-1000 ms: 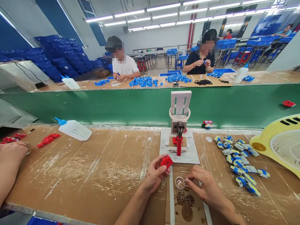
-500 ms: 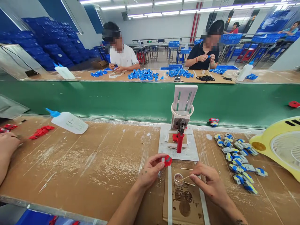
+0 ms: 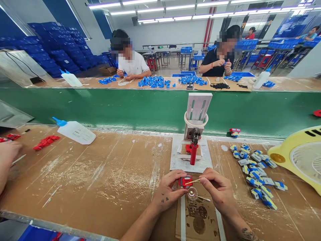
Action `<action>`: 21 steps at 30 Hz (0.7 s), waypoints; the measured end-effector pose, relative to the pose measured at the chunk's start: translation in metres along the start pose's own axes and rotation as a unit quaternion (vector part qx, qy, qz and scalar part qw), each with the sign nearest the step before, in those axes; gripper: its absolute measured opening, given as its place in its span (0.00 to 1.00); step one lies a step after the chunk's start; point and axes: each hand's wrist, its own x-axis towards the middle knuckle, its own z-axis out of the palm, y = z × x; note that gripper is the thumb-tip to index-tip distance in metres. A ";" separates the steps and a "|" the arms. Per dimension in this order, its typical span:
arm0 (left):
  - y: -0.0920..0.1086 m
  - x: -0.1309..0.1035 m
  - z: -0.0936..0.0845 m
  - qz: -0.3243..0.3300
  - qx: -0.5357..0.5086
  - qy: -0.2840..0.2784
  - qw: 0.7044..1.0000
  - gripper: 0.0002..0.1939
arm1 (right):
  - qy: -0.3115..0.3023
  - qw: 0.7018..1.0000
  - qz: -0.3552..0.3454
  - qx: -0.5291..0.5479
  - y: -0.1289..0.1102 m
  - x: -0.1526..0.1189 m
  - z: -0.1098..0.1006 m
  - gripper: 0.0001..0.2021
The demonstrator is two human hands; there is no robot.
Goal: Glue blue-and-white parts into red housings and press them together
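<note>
Between the thumb and fingers of my left hand (image 3: 168,190) is a small red part (image 3: 185,181) with a grey area. My right hand (image 3: 217,187) pinches a thin wooden stick (image 3: 193,181), whose far end reaches the red part. Just below them a small clear cup (image 3: 192,193) stands on a stained cardboard strip (image 3: 198,217). A cotton swab (image 3: 204,198) lies beside the cup, partly behind my right hand.
A clamp press with a red handle (image 3: 193,154) stands ahead. To the right are blue-grey pieces (image 3: 255,174) and a yellow fan (image 3: 296,157). Leftward lie a glue bottle (image 3: 77,132), red pieces (image 3: 46,143) and another person's hand (image 3: 8,160). Two people sit opposite.
My left hand has turned the red part and moved it slightly right and down. The stick in my right hand has moved from the cup up to the red part.
</note>
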 end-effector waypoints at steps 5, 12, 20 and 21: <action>0.000 -0.001 0.002 0.000 -0.015 0.000 1.000 0.21 | -0.017 1.000 0.001 -0.021 0.002 -0.001 0.000 0.15; -0.003 -0.001 0.001 0.053 0.013 0.003 0.998 0.20 | -0.005 0.998 -0.016 -0.062 -0.001 0.000 -0.007 0.18; -0.013 -0.003 -0.003 0.079 0.033 0.017 0.996 0.19 | -0.042 0.986 -0.123 -0.100 -0.012 -0.001 -0.022 0.12; -0.013 -0.003 -0.003 0.078 0.033 0.019 0.996 0.19 | -0.066 0.981 -0.140 -0.115 -0.010 -0.002 -0.023 0.11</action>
